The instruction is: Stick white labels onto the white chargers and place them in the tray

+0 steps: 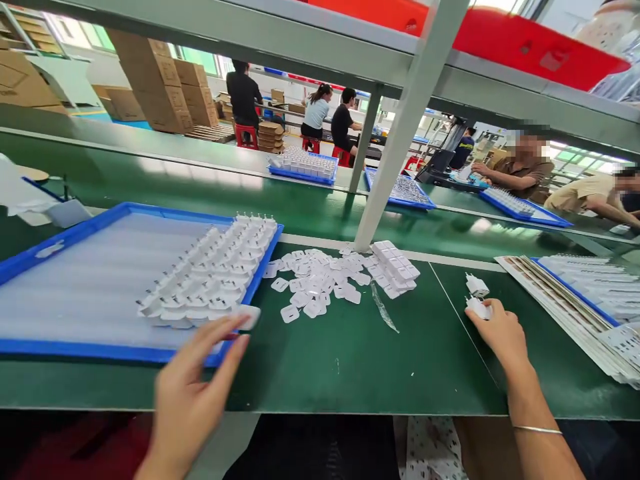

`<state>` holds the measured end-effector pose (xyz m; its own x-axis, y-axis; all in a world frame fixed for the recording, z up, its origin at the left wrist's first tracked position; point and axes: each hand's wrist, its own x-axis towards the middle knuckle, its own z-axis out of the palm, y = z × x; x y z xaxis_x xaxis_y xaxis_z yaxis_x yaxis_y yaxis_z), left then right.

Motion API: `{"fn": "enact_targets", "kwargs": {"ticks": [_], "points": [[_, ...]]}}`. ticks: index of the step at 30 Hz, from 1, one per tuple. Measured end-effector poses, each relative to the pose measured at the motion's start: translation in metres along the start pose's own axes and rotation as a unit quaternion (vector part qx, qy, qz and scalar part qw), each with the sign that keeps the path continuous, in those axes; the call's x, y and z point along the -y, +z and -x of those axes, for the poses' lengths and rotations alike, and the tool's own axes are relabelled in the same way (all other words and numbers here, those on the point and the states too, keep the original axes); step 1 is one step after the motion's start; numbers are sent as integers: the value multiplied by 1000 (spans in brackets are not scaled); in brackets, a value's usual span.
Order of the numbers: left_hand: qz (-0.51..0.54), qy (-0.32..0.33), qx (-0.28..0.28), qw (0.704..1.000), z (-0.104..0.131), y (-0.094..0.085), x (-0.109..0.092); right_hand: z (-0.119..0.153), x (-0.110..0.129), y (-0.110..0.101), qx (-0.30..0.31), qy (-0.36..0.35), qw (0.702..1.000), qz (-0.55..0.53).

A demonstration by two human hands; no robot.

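My left hand [200, 380] is over the near right corner of a blue-rimmed tray [100, 348]. At its fingertips is a thin white rounded-square cover [250, 318], partly hidden by the index finger. White plug chargers [210, 273] stand in rows in the tray, pins up. My right hand [503, 333] is closed on a white charger plug [479, 308] resting on the green bench. Just behind that one, another charger plug [477, 285] lies with its pins pointing away.
Loose white square covers [315, 283] lie heaped mid-bench, beside stacked white blocks [395, 263] and a clear plastic strip [384, 308]. A metal post [395, 147] rises behind them. Stacked trays [575, 320] sit at right. Several people work beyond; the nearest person [525, 167] faces the bench.
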<state>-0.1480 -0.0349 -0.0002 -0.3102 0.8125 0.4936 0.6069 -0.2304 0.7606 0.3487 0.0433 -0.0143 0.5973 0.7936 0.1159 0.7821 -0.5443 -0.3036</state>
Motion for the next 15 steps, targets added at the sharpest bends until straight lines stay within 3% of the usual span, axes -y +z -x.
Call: {"fn": "enact_targets", "kwargs": {"ticks": [2,4,8,10,12,15], "points": [[91,-36,48,994,10,31,-9,3,5,-1,17,-16,1000,4],[159,-79,96,980,16,51,-9,16,18,-2,36,-41,998,-7],[163,-98,92,977,24,59,-6,67,65,-6,131,-142,969,-155],[106,-50,88,989,31,59,-13,95,97,-10,219,-216,919,-247],[34,38,119,992,38,61,-23,118,129,-12,327,-277,856,-289],[-34,178,190,965,41,67,-36,141,170,-16,433,-328,790,-284]]}}
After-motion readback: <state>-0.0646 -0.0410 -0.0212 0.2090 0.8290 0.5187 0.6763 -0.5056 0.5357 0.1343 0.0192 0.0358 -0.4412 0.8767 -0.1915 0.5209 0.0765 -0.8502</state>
